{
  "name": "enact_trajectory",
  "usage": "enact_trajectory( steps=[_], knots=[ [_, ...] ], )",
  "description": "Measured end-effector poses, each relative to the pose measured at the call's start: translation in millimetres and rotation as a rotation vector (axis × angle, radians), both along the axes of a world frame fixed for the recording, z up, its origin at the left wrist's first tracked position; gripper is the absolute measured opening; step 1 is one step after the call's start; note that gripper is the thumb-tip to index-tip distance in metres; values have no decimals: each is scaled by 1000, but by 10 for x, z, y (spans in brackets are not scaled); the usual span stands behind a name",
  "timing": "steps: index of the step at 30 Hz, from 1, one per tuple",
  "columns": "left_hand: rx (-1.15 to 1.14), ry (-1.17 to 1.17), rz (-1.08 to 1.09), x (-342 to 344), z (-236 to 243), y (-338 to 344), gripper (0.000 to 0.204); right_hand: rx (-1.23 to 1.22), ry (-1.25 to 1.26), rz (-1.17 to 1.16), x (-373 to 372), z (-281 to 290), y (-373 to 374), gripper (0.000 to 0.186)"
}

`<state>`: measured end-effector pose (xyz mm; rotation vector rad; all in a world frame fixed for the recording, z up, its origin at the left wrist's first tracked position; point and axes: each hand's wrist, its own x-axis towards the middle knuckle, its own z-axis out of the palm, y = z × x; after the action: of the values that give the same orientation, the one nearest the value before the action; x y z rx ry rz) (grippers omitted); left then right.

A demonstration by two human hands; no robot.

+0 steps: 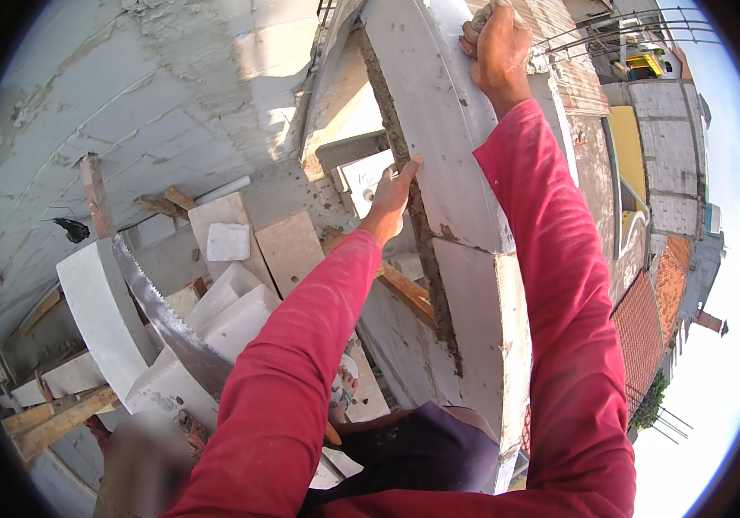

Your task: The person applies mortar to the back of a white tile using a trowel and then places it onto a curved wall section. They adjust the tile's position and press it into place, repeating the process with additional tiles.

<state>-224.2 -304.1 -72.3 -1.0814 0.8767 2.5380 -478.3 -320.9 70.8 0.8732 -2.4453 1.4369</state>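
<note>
A long white aerated concrete block (439, 112) lies on top of a wall, with a strip of grey mortar (422, 224) along its left edge. My left hand (392, 200) has its fingers stretched out, the tips touching the block's left edge beside the mortar. Farther off, my right hand (501, 52) is curled closed at the block's right edge. Something greyish shows at its fingers, too small to make out. Nearer to me, another white block (467, 319) continues the row, with a joint between the two.
Below on the left, a hand saw (167, 315) leans among loose white blocks (98, 298) and timber pieces (68, 419). A person (145, 466) is at the lower left, blurred. Rebar rods (638, 33) stick out at the upper right. Tiled roofs (642, 332) lie beyond the wall.
</note>
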Motion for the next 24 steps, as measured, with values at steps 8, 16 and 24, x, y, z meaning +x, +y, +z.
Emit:
enact_trajectory(
  steps=[8, 16, 24],
  knots=[
    [-51, 11, 25, 68, -119, -127, 124, 638, 518, 33, 612, 218, 98, 62],
    [-88, 61, 30, 15, 28, -42, 116, 786, 74, 139, 884, 471, 457, 80],
    [-102, 70, 28, 16, -77, -35, 116, 854, 38, 121, 899, 490, 431, 78]
  ],
)
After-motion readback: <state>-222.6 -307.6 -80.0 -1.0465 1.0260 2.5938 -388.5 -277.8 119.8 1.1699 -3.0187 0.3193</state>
